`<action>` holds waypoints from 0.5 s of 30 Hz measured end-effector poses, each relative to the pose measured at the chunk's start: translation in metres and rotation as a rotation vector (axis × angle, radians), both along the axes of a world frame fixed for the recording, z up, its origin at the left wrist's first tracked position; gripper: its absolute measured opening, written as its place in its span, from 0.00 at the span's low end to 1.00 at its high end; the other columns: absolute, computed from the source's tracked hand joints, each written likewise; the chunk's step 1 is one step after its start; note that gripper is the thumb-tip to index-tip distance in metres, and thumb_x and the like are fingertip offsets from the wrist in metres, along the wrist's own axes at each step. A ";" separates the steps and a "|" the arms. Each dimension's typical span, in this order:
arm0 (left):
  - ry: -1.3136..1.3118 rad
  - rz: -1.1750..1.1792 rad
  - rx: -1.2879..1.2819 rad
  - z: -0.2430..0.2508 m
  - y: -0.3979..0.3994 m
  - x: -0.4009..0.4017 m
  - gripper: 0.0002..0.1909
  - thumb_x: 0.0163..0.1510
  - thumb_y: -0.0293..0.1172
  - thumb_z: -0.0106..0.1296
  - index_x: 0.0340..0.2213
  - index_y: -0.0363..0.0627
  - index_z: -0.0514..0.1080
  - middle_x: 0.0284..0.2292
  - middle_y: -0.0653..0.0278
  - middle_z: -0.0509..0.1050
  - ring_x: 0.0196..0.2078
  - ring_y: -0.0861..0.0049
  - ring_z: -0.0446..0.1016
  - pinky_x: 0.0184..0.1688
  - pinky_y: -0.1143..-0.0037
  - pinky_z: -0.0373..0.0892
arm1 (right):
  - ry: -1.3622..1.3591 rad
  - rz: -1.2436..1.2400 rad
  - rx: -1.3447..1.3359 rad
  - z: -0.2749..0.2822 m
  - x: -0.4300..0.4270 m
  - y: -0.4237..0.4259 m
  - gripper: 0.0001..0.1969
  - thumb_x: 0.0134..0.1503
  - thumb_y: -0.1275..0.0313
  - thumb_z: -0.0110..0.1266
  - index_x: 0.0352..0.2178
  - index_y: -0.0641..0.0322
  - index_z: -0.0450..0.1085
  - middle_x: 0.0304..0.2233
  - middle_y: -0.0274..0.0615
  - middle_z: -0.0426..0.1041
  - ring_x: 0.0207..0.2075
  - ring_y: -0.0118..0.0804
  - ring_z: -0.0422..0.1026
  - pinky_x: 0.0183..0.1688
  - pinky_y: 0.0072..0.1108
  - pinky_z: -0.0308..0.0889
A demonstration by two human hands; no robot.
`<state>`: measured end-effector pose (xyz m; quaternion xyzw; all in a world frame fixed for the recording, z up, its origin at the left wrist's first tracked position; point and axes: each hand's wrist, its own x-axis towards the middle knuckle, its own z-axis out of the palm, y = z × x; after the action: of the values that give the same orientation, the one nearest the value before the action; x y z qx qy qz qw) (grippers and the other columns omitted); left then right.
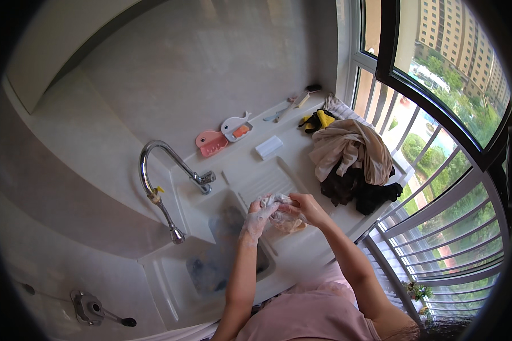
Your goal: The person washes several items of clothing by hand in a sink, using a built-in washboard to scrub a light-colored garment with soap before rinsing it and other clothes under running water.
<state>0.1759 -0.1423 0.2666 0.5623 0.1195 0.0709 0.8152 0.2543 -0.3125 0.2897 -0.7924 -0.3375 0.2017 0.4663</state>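
A wet, pale cloth (283,219) covered in suds is bunched between my two hands. My left hand (258,215), coated in foam, grips its left side. My right hand (305,208) holds the other side, with fingers curled over the fabric. Both hands are over the ribbed washboard (262,181) moulded into the white laundry sink. Left of them lies the basin (205,294), where dark cloth (209,268) sits in cloudy water. The cloth's exact kind cannot be made out.
A chrome gooseneck faucet (164,145) arches over the basin's left. Behind the washboard are a white soap bar (269,147), a pink whale soap dish (212,143), a white whale dish (235,124) with orange soap, and brushes (301,100). Beige cloth (354,147) and black clothing (369,196) are heaped at right.
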 end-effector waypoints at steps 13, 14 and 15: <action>-0.020 0.189 -0.582 -0.054 -0.014 0.004 0.16 0.59 0.45 0.37 0.37 0.47 0.67 0.35 0.67 0.71 0.38 0.75 0.70 0.39 0.75 0.68 | -0.043 -0.256 0.417 -0.039 -0.039 0.037 0.11 0.56 0.61 0.49 0.28 0.56 0.62 0.21 0.34 0.65 0.27 0.29 0.68 0.31 0.23 0.64; -0.294 -0.165 -0.768 -0.085 0.014 0.002 0.17 0.59 0.46 0.37 0.37 0.47 0.67 0.34 0.68 0.71 0.38 0.75 0.70 0.38 0.75 0.69 | -0.371 -0.093 0.387 -0.021 -0.080 0.057 0.11 0.52 0.62 0.52 0.27 0.57 0.62 0.21 0.37 0.66 0.26 0.35 0.69 0.29 0.25 0.64; -0.428 -0.364 -0.865 -0.089 0.014 0.004 0.17 0.59 0.46 0.37 0.38 0.47 0.67 0.34 0.68 0.70 0.38 0.75 0.70 0.37 0.75 0.69 | -0.704 0.020 0.335 -0.005 -0.102 0.056 0.11 0.49 0.64 0.54 0.25 0.58 0.62 0.21 0.41 0.67 0.26 0.41 0.70 0.28 0.27 0.65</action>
<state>0.1801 -0.1282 0.1781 0.1582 -0.1314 -0.0148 0.9785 0.1528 -0.2566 0.2846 -0.7229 -0.5127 -0.1360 0.4428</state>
